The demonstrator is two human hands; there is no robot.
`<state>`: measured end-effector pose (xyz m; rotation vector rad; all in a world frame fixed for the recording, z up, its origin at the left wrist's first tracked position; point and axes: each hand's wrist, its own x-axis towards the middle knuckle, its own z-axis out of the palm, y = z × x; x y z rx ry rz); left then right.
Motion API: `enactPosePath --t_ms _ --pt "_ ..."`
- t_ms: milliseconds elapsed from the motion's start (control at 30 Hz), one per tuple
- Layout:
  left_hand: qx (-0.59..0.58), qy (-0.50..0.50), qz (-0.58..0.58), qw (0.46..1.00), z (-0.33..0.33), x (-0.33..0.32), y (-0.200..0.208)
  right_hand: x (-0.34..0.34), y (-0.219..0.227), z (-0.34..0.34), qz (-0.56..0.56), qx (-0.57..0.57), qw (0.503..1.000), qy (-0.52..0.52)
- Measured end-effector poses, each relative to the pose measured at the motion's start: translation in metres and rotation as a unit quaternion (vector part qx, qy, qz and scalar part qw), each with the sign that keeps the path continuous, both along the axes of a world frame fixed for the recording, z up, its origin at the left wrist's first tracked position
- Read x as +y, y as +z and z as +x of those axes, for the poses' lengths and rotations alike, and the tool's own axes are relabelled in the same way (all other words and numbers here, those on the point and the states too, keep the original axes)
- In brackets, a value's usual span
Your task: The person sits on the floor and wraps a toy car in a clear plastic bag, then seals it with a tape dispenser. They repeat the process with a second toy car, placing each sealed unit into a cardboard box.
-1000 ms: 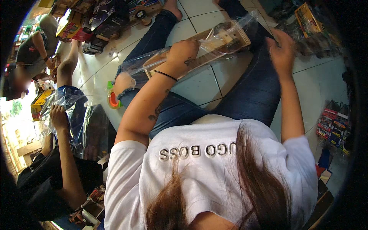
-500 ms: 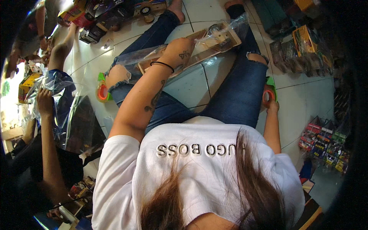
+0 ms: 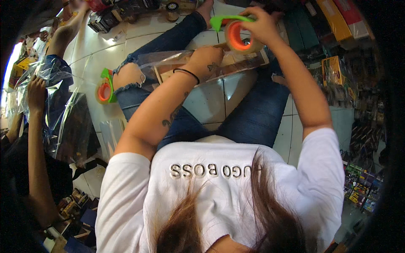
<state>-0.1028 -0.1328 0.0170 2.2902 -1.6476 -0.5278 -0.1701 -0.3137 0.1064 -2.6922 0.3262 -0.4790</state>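
A long, shallow wooden box [image 3: 251, 62] in clear plastic film [image 3: 162, 58] lies across between my lower legs. My left hand [image 3: 206, 61] presses down on it near its middle, fingers closed over the plastic and upper edge. Above the box's right end, my right hand [image 3: 262, 27] grips a green tape dispenser [image 3: 230, 19] with an orange-cored roll of clear tape [image 3: 238, 37]. The roll hides part of the box behind it, and the box's contents are hard to make out.
A second green tape dispenser [image 3: 104, 89] stands on the tiles beside my left knee. Farther left, a co-worker's hand [image 3: 36, 89] holds clear plastic film. A toy vehicle [image 3: 171, 9] sits at the top. Yellow boxed goods [image 3: 332, 71] and hanging packets [image 3: 360, 185] line the right.
My right hand has lifted the tape dispenser from the floor beside my right thigh to above the box's right end. My left hand stays on the wrapped box.
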Motion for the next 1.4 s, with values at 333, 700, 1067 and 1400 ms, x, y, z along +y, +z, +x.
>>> enactPosePath --t_ms 333,700,1067,1400 --pt "0.031 -0.01 -0.071 0.997 0.003 0.003 -0.002 0.001 -0.01 0.082 0.011 0.31 0.951 0.014" --pt "0.03 -0.007 -0.083 0.996 0.003 0.0 -0.01 -0.009 -0.018 0.162 0.174 0.714 0.677 -0.04" --pt "0.05 0.0 -0.13 0.99 0.003 0.004 -0.02 0.016 0.008 0.064 -0.03 0.361 0.932 -0.019" --pt "0.066 -0.016 -0.149 0.987 0.006 0.007 -0.022 0.072 -0.021 -0.099 0.014 0.036 0.994 -0.102"
